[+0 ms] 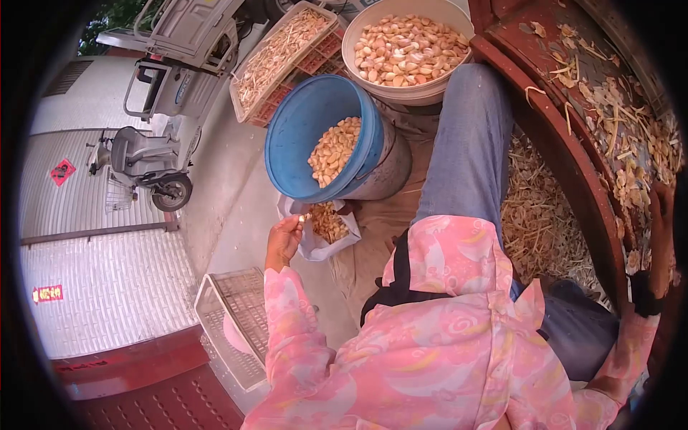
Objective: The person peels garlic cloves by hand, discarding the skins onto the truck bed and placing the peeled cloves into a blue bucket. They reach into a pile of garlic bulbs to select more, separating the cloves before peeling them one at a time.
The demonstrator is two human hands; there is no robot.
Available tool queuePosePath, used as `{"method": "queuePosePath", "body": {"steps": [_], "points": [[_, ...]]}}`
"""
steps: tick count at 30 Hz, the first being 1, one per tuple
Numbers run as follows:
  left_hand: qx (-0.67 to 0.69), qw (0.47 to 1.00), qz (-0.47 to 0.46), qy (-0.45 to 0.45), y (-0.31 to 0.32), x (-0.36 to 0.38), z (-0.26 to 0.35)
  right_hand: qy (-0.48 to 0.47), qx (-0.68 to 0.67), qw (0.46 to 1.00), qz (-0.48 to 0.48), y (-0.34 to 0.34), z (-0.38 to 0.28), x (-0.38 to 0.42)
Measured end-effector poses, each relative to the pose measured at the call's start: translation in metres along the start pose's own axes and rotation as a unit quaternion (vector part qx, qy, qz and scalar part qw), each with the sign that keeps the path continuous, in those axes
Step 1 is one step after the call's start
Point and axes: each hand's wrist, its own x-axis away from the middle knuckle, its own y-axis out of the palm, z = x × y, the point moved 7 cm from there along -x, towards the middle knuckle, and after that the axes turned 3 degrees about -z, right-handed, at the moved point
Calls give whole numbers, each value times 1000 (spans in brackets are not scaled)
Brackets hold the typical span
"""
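Note:
My left hand point(284, 238) is closed in a pinch on a small pale garlic clove point(304, 217). Just below the blue bucket's rim, it hovers beside a white bag point(313, 251) with yellowish pieces inside. The blue bucket point(283, 154) lies tilted toward me, part filled with garlic cloves point(334, 152). At the far right, my right hand point(661, 215) is over the reddish-brown table point(548, 118), by a heap of garlic skins and dry stalks point(631, 154). Shadow at the picture's edge hides its fingers; a dark band point(643, 294) circles the wrist.
A white bucket point(349, 50) full of cloves stands beyond my knee. Next to it, a crate point(244, 111) holds dry scraps. An empty-looking plastic crate point(208, 304) is at left, a scooter point(147, 158) farther off. Straw-like litter point(537, 215) covers the ground under the table.

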Motion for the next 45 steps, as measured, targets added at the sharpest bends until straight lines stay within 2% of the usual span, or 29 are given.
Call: {"method": "queuePosePath", "body": {"steps": [1, 2, 4, 5, 6, 7, 8, 9, 11, 13, 15, 16, 18, 20, 21, 24, 27, 29, 30, 31, 34, 37, 38, 39, 40, 41, 43, 44, 45], "points": [[-15, 999, 46, -5, -17, -8, -12, 20, 3, 1000, -6, -5, 3, 4], [-31, 996, 81, -13, -28, -17, -26, 139, -2, 989, -42, -3, -5, 7], [-73, 990, 113, 43, -39, -33, -38, 50, -36, 998, 26, -12, -52, 6], [-127, 980, 116, 99, -56, -49, -35, 78, 24, 996, 24, -23, -77, 3], [-180, 963, 124, 155, -70, -62, -33, 73, -10, 997, 40, -29, -76, 4], [-110, 958, 216, 155, -70, -57, -19, 47, 36, 997, 57, -38, -79, 2], [-118, 922, 319, 184, -39, -30, 9, 57, 28, 996, 66, -42, -72, 4], [-155, 900, 304, 272, -8, -8, 40, 62, 58, 994, 63, -44, -66, 6], [-167, 886, 245, 358, 84, 43, 96, 76, 73, 994, 32, -45, -62, 7], [-94, 910, 11, 404, 175, 50, 127, 90, 52, 994, -21, -40, -68, 5], [-140, 891, -113, 418, 304, 88, 134, 65, 111, 991, -41, -35, -83, 3], [-154, 871, -216, 413, 366, 102, 124, 54, 142, 987, -49, -34, -87, 4], [-224, 809, -393, 376, 483, 147, 87, 66, 188, 977, -73, -29, -79, 10], [-279, 676, -503, 462, 576, 189, 50, 71, 179, 978, -85, -24, -76, 11], [-300, 667, -522, 438, 610, 193, 24, 101, 190, 970, -113, -21, -71, 10], [-383, 528, -498, 571, 671, 212, -30, 94, 174, 978, -63, -23, -71, 11], [-468, 476, -497, 555, 690, 215, -59, 129, 12, 991, -16, -28, -56, 15], [-474, 468, -488, 564, 688, 217, -60, 221, -226, 947, -53, -22, -40, 21], [-479, 465, -482, 567, 684, 215, -58, 261, -342, 900, -70, -18, -38, 26], [-490, 429, -472, 594, 682, 214, -60, 291, -388, 870, -87, -21, -41, 29], [-480, 428, -443, 625, 678, 214, -54, 328, -455, 825, -67, -18, -28, 36], [-438, 593, -504, 450, 666, 209, -35, 344, -527, 775, -61, -21, -26, 42], [-373, 663, -570, 310, 661, 209, -39, 348, -552, 755, -61, -21, -28, 44], [-296, 711, -617, 159, 655, 212, -46, 335, -555, 759, -58, -22, -30, 44], [-208, 737, -643, 4, 649, 216, -55, 322, -557, 764, -56, -23, -33, 43], [-171, 729, -659, -69, 644, 222, -64, 307, -558, 769, -54, -24, -36, 41], [-92, 697, -679, -209, 637, 242, -84, 233, -507, 830, 8, -34, -50, 33], [-60, 691, -677, -246, 636, 245, -93, 194, -479, 855, 39, -37, -59, 30], [-28, 682, -674, -281, 637, 247, -103, 102, -417, 897, 106, -40, -68, 26]]}}
